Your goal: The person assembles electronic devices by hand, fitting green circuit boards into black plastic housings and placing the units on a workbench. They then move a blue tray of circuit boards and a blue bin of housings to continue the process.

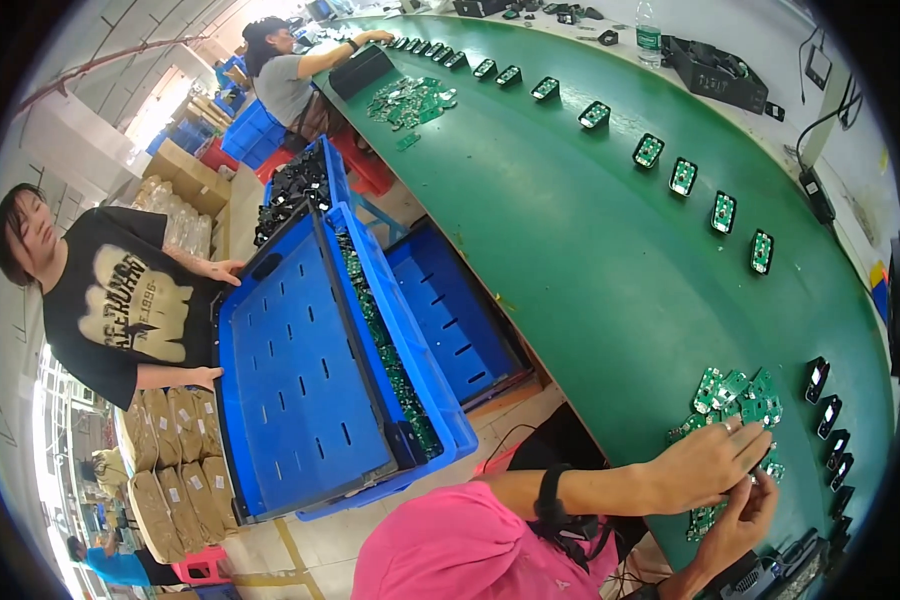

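At the lower right of the head view, my left hand (705, 465) and my right hand (740, 520) meet above the green worktop, fingertips pressed together. What lies between the fingers is hidden by them. Right under and beside the hands is a loose pile of green circuit boards (735, 390). A black band circles my left wrist. To the right of the pile, a line of small black housings (818, 378) runs along the edge. Farther up the worktop, a row of black housings with green boards in them (723, 212) curves toward the far end.
On the left, a person holds a blue slotted tray (300, 350) tilted over a blue crate (460, 425) of boards. Another person (280, 75) reaches over the far worktop, near a second board pile (410, 102). A bottle (648, 40) and black bin (715, 75) stand along the wall.
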Action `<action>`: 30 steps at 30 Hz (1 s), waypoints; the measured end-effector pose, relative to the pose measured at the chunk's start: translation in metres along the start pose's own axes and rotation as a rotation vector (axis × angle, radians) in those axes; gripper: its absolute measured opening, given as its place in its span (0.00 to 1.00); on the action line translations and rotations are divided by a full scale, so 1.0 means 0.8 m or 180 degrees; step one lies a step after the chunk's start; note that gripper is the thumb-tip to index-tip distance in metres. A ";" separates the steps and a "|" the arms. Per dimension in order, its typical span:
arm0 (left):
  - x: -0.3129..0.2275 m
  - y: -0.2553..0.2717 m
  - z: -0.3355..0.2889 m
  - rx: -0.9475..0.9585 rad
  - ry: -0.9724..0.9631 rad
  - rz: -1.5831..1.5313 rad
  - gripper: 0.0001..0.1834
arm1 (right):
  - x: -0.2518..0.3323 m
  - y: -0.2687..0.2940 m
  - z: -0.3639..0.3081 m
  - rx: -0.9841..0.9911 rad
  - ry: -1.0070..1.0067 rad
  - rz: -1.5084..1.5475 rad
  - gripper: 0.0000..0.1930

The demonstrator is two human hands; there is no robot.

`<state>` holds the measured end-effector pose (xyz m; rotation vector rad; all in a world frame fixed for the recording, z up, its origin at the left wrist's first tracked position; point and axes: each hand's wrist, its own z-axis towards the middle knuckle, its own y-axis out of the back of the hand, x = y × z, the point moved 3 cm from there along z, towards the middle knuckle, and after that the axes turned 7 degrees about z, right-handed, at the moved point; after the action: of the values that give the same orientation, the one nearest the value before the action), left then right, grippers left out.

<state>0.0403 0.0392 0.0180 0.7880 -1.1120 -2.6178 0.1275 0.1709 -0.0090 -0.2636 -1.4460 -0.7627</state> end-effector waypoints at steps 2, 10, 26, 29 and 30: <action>0.004 0.012 -0.010 0.0225 0.0245 -0.0152 0.41 | 0.003 -0.006 -0.009 0.0080 -0.0006 -0.0111 0.08; 0.020 0.009 -0.048 0.0096 0.0766 -0.0568 0.40 | 0.031 -0.027 -0.028 0.0285 -0.0108 0.0326 0.03; 0.306 0.111 -0.092 -0.2877 0.2934 -0.0814 0.35 | 0.004 -0.059 -0.030 0.0691 -0.0155 0.0639 0.08; 0.301 0.114 -0.097 -0.3399 0.3122 -0.0751 0.37 | -0.002 -0.071 -0.027 0.0689 0.0001 0.0631 0.08; 0.291 0.120 -0.103 -0.3458 0.2960 -0.0746 0.36 | 0.008 -0.076 -0.031 0.0786 -0.0097 0.0398 0.09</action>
<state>-0.1138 -0.1644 -0.0538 1.5312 0.6118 -2.0087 0.1099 0.1090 -0.0237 -0.1743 -1.5211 -0.4749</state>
